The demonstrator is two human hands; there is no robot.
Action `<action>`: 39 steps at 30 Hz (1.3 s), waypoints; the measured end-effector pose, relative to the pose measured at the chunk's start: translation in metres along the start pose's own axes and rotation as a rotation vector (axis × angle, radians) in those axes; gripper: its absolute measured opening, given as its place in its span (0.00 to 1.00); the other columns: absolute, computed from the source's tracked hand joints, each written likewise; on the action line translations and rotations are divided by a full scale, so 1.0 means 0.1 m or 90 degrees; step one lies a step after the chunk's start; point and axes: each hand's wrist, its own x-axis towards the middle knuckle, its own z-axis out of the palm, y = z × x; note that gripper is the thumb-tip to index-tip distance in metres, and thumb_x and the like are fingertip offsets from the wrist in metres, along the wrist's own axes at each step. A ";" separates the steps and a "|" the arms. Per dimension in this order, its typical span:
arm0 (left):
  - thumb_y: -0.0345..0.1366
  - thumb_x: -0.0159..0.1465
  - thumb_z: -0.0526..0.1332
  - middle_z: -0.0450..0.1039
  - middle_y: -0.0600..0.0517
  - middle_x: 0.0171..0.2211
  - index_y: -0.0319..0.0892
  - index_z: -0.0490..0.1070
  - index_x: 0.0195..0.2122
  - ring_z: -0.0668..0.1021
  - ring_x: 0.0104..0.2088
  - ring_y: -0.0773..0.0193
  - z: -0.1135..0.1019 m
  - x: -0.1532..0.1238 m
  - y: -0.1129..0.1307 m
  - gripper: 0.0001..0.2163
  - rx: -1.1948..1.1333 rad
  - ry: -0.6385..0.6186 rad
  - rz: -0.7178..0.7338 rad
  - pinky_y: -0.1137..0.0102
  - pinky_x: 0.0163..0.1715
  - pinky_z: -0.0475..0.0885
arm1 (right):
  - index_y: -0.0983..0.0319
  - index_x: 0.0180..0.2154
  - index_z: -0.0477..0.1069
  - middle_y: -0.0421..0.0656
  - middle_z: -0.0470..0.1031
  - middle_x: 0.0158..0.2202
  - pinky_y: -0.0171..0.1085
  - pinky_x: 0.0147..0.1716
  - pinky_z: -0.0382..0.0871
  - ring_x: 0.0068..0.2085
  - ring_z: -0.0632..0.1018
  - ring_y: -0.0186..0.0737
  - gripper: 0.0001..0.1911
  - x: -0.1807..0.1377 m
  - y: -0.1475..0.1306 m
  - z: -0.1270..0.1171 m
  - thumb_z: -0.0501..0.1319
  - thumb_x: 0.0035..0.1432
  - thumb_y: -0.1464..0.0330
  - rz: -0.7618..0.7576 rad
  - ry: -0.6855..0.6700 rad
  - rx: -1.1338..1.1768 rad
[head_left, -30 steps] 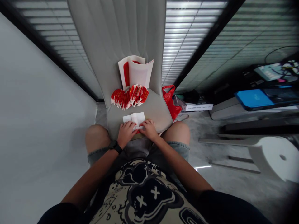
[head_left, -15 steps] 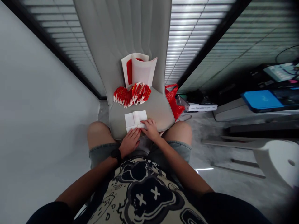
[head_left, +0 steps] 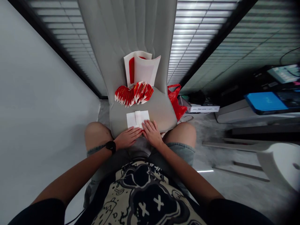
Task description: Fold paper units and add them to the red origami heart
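A white folded paper point(head_left: 131, 118), with a paler strip across its middle and a bit of red at its near edge, lies on the seat of the grey chair point(head_left: 161, 109). My left hand point(head_left: 127, 137) rests on the paper's near left edge, its fingers stretched out and flat. At the near right edge, the extended fingers of my right hand point(head_left: 152, 134) press down on the paper. The fingertips of both hands almost meet, covering part of the near edge. Farther back on the seat stands a fanned row of red-and-white folded papers point(head_left: 133, 94).
Curved white sheets with red areas point(head_left: 145, 70) lean against the backrest. A red plastic bag point(head_left: 177, 104) and a white box point(head_left: 203, 108) are on the floor to the right. Farther right are a blue object point(head_left: 266, 100) and a white stool point(head_left: 281, 156).
My left hand has turned and slid down along the paper's near edge, and the near flap looks folded over. My right hand's fingers now lie flatter on it. The view has shifted slightly.
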 end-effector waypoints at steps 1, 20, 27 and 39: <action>0.35 0.71 0.55 0.57 0.45 0.71 0.43 0.55 0.71 0.58 0.71 0.57 0.00 0.00 -0.01 0.27 0.003 0.001 0.005 0.57 0.72 0.50 | 0.63 0.67 0.61 0.53 0.59 0.70 0.59 0.71 0.46 0.71 0.59 0.53 0.26 -0.01 0.00 0.01 0.52 0.72 0.64 0.004 -0.006 0.001; 0.33 0.71 0.52 0.56 0.43 0.71 0.38 0.54 0.71 0.56 0.72 0.55 0.04 -0.03 -0.03 0.27 0.029 0.139 -0.039 0.55 0.71 0.52 | 0.66 0.72 0.49 0.53 0.47 0.74 0.58 0.73 0.40 0.74 0.49 0.55 0.38 -0.05 0.11 0.04 0.54 0.70 0.55 -0.058 -0.037 -0.003; 0.34 0.70 0.52 0.57 0.44 0.70 0.38 0.55 0.71 0.58 0.71 0.54 0.08 -0.03 0.02 0.27 0.062 0.072 -0.033 0.53 0.72 0.50 | 0.71 0.71 0.51 0.55 0.51 0.73 0.56 0.73 0.42 0.74 0.49 0.55 0.36 -0.03 0.00 0.02 0.56 0.69 0.60 -0.067 -0.036 -0.005; 0.37 0.67 0.58 0.59 0.38 0.69 0.33 0.58 0.68 0.60 0.70 0.51 0.05 -0.03 0.03 0.29 0.087 0.057 0.023 0.55 0.71 0.51 | 0.75 0.70 0.50 0.59 0.45 0.73 0.53 0.73 0.44 0.74 0.48 0.53 0.40 -0.20 -0.05 0.08 0.51 0.70 0.52 -0.116 -0.091 -0.052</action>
